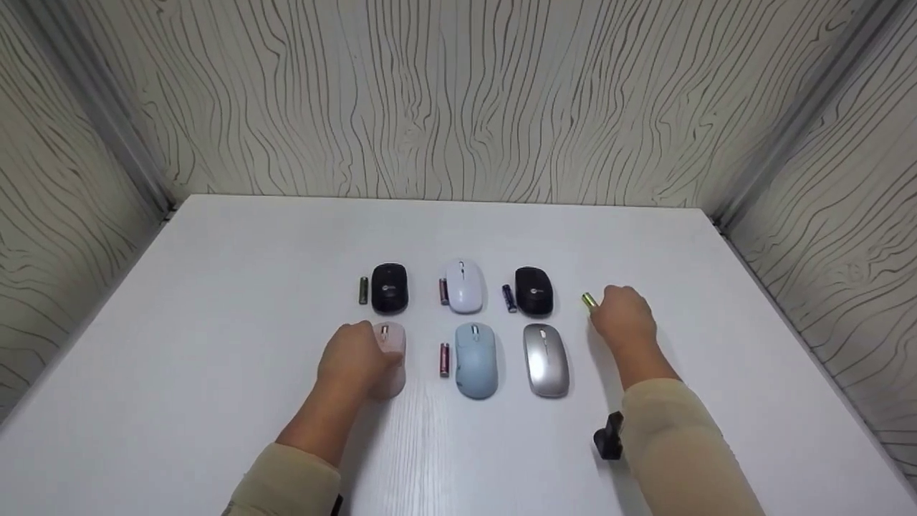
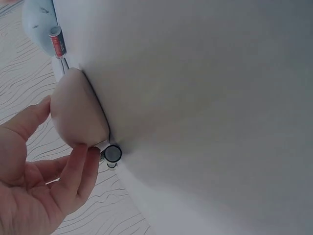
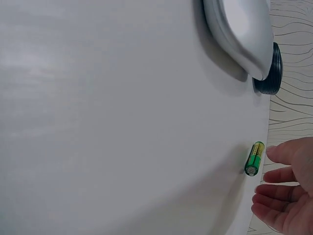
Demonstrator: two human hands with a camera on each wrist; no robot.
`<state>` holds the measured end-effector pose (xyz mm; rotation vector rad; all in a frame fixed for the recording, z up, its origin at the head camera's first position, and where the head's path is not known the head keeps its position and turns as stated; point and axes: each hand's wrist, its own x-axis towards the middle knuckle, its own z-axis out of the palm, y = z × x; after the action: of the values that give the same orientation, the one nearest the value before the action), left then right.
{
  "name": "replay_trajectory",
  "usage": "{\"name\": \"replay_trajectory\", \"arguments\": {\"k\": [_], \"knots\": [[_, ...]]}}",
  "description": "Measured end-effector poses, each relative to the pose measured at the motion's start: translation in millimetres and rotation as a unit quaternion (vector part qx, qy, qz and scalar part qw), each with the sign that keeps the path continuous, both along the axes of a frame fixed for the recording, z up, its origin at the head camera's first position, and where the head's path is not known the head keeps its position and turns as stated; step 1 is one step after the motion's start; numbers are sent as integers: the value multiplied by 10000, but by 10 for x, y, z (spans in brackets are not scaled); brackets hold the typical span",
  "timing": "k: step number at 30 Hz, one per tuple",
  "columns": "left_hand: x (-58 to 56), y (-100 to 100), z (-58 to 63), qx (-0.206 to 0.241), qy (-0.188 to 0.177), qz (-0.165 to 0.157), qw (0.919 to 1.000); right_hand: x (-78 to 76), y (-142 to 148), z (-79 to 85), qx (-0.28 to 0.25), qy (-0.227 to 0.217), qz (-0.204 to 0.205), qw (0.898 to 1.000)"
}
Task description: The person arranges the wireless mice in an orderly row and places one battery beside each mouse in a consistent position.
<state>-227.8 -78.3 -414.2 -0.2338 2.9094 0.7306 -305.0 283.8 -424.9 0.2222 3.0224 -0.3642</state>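
My left hand (image 1: 358,362) holds a pale pink computer mouse (image 1: 389,380) on the white table, thumb on one side and fingers on the other. Beside those fingers in the left wrist view, a battery (image 2: 112,153) lies end-on, partly hidden; the hand hides it in the head view. My right hand (image 1: 627,315) is at the right of the mice, by a green and yellow battery (image 3: 254,158) lying on the table. Its fingers (image 3: 276,191) are loosely bent and spread; no grip on the battery shows. A silver mouse (image 1: 546,360) lies left of this hand.
A light blue mouse (image 1: 476,360) has a red battery (image 1: 444,360) on its left. Behind stand a black mouse (image 1: 390,288), a white mouse (image 1: 465,287) and another black mouse (image 1: 534,292), each with a battery at its left. Patterned panels (image 1: 430,100) border the table.
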Motion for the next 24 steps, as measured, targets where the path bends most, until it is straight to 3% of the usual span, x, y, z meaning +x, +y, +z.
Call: {"name": "replay_trajectory", "arguments": {"k": [7, 24], "knots": [[-23, 16, -6, -157, -51, -90, 9998, -64, -33, -39, 166, 89, 187, 9996], [-17, 45, 4, -273, 26, -190, 9994, -116, -73, -111, 56, -33, 42, 10000]]}}
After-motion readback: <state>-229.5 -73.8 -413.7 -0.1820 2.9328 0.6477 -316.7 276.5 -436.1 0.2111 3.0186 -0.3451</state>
